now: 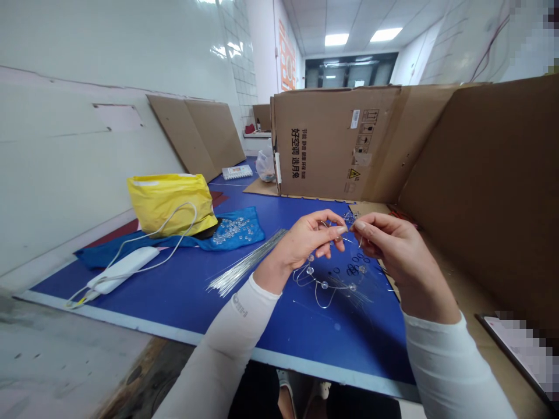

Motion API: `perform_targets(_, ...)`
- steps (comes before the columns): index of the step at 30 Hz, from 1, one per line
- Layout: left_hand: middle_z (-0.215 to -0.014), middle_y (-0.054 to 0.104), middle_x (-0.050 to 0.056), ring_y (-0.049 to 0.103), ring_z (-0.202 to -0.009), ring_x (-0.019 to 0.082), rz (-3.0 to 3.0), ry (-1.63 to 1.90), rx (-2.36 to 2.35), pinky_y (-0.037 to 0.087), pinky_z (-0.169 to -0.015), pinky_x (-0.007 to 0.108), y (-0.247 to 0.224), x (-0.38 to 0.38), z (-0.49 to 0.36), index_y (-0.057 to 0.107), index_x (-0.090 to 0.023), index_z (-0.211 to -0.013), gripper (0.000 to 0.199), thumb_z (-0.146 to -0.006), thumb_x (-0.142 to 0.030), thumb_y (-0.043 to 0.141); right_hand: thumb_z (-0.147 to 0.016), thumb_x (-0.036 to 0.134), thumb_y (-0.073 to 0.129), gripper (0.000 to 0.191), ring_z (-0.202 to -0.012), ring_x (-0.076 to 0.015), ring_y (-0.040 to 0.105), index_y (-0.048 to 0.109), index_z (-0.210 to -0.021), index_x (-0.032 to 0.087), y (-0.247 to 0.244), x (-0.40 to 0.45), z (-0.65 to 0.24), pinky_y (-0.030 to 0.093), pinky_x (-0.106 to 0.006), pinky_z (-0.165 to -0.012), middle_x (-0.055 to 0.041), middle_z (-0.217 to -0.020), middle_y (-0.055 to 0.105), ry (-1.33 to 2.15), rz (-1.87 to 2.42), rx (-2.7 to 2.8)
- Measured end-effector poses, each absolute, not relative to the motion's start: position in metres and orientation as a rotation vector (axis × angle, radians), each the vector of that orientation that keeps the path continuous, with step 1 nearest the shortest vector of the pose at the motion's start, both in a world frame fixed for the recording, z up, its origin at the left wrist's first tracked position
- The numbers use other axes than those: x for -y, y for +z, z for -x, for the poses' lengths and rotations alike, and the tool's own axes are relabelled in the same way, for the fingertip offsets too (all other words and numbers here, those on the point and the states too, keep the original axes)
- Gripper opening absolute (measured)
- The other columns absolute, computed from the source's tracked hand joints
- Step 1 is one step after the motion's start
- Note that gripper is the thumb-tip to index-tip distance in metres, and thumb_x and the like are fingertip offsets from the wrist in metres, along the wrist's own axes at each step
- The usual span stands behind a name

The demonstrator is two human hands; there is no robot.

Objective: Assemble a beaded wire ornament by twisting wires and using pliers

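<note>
white sleeves (pixel 227 331), left hand (pixel 308 241) and right hand (pixel 399 250) pinched closed on clear-beaded wire (pixel 324 284) above blue tabletop (pixel 244 314)

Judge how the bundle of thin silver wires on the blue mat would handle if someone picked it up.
The bundle of thin silver wires probably feels light, as each strand looks very fine. Single strands seem likely to bend easily. Its ends fan apart, so it may spread or slip rather than lift cleanly.

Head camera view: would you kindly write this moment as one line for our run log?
left hand: holding beaded silver wire | right hand: pinching same piece | nearby: straight wire bundle, clear beads on blue cloth
</note>
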State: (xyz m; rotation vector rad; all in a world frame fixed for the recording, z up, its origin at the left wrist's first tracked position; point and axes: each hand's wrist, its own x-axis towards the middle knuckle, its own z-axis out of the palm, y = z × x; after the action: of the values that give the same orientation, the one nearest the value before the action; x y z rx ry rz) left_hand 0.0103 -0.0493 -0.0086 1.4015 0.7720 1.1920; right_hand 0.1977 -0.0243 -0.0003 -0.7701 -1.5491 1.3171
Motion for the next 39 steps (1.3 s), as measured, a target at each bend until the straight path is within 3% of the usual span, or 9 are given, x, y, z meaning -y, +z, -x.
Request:
perform_targets(11, -0.065, 0.068, -0.003, 0.039, -0.036, 0.001, -1.401, 1.122, -0.797, 0.046, -0.048, 0.018, -0.004, 0.052, -0.008, 0.062, -0.017, -0.094, 0.020, -0.101, -0.035, 0.056, -0.070, 0.052, 0.088, 0.039, -0.051, -0.0069, 0.041, 0.068, -0.068, 0.018, 0.003, 0.030, -0.198, 0.029, -0.022, -0.046, 0.0017, -0.060, 0.054, 1.302, 0.816, 1.528)
perform_targets(17, -0.061, 0.063, -0.003, 0.035, -0.036, 0.001, -1.390, 1.089, -0.875, 0.039, -0.046, 0.017, 0.003, 0.055, -0.009, 0.062, -0.016, -0.092, 0.025, -0.104, -0.033, 0.049, -0.070, 0.056, 0.088, 0.042, -0.052, -0.0076, 0.040, 0.067, -0.068, 0.019, 0.003, 0.031, -0.197, 0.028, -0.022, -0.046, 0.0016, -0.060, 0.054, 1.305, 0.820, 1.536)
perform_targets(39, -0.066, 0.065, -0.002, 0.036, -0.038, 0.001, -1.398, 1.097, -0.835, 0.046, -0.051, 0.020, -0.003, 0.052, -0.007, 0.066, -0.015, -0.090, 0.031, -0.101, -0.041, 0.055, -0.078, 0.048, 0.080, 0.031, -0.054, -0.0095, 0.040, 0.068, -0.070, 0.020, 0.004, 0.034, -0.197, 0.029, -0.025, -0.048, 0.0012, -0.062, 0.053, 1.221, 0.866, 1.578)
